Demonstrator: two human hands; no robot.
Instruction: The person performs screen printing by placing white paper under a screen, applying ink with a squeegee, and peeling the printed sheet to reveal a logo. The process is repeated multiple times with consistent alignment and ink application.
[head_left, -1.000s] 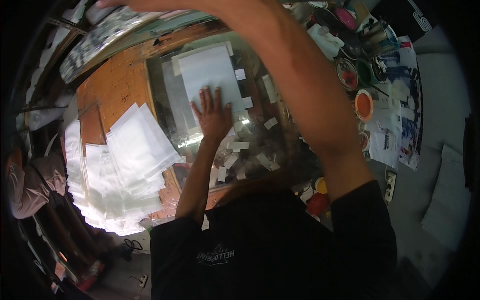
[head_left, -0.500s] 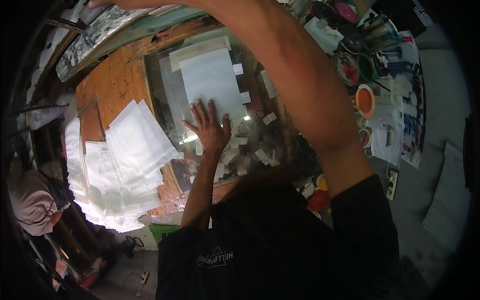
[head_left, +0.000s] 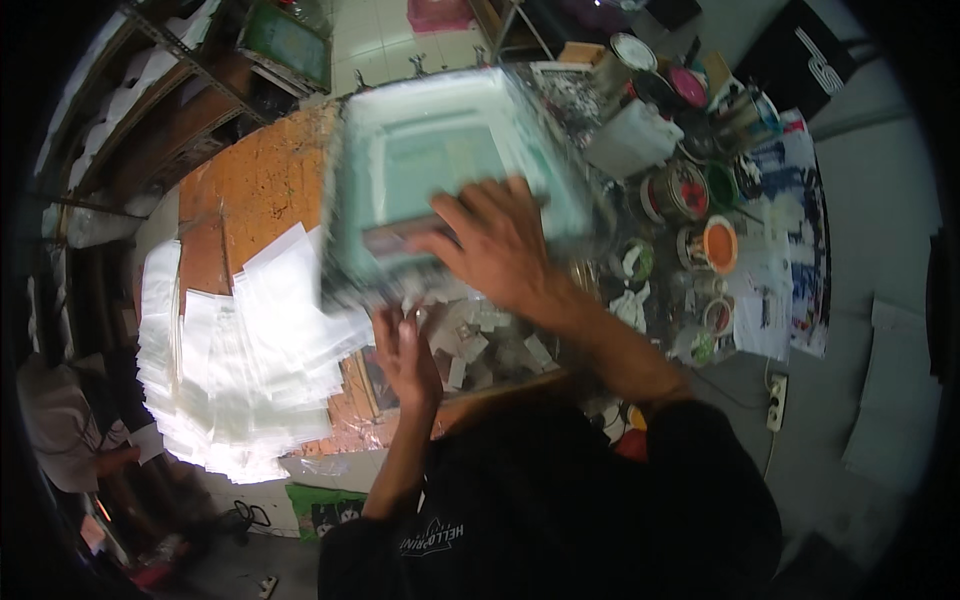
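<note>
A screen-printing frame (head_left: 352,130) with pale green mesh now lies over the glass-topped work area, blurred. My right hand (head_left: 490,240) is closed round a squeegee (head_left: 395,236), a dark bar set across the near half of the mesh. At the frame's near edge is my left hand (head_left: 408,360), its fingers bent up against that edge and closed on it; the fingertips are smeared. Whatever sheet lies beneath the frame is mostly hidden. Small pale tape pieces (head_left: 468,345) show on the glass just in front of it.
Fanned white sheets (head_left: 240,370) cover the left of the wooden table (head_left: 265,180). On the right stand paint cans (head_left: 675,192), an orange tub (head_left: 712,243) and a white jug (head_left: 632,140). Metal clamps (head_left: 418,66) line the far edge. A shelf rack (head_left: 185,70) rises at far left.
The frame has come down over the sheet on the glass. My right arm has drawn back from the far left, its hand now on the squeegee. My left hand has left the sheet and moved nearer.
</note>
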